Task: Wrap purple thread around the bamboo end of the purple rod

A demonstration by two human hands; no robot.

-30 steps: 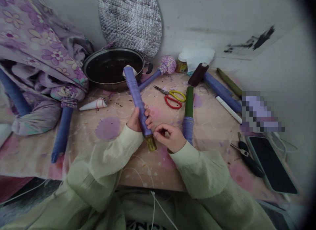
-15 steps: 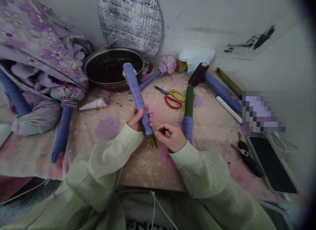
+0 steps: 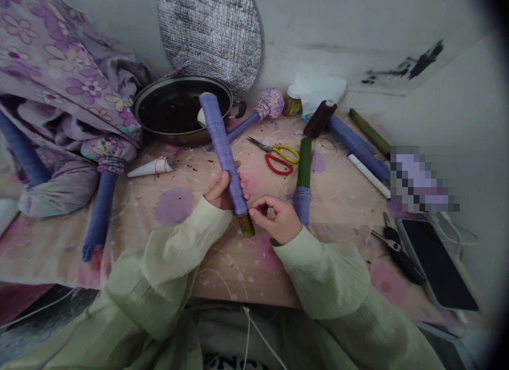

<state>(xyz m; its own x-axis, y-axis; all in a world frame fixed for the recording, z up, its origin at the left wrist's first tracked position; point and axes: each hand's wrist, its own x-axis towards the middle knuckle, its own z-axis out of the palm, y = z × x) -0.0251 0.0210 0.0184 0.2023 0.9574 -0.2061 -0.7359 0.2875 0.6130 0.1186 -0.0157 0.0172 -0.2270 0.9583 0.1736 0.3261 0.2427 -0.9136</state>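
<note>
Left hand (image 3: 220, 192) closing firmly around a lilac cloth-wrapped bamboo tube (image 3: 222, 152), fingers curling over its lower part, the tube slanting up toward the far side above the table, tight diagonal turns of wrapping showing along its length, a bare yellow-green bamboo end (image 3: 246, 225) poking out on the near side. Right hand (image 3: 277, 219) half closing just beside that end, thumb and forefinger pinching together, any fine thread between them too small to tell. Sheer pale green sleeves (image 3: 326, 280) billowing in soft gathers.

Spreading beneath everything, a wooden board (image 3: 222, 274) blotched with purple and pink paint. Lying to the right, a green bamboo tube (image 3: 305, 163) partly wrapped in blue, scissors (image 3: 276, 157) with yellow and red loops, and a dark thread spool (image 3: 320, 119). Sitting on the far left, a round dark pan (image 3: 175, 84), with purple floral cloth (image 3: 40, 52) bunching beside it. Leaning against the pale wall (image 3: 318, 20), a quilted silver foil oval (image 3: 210, 36). Lying at the near right, a black-screened phone (image 3: 436, 264) beside pliers (image 3: 400, 258).
</note>
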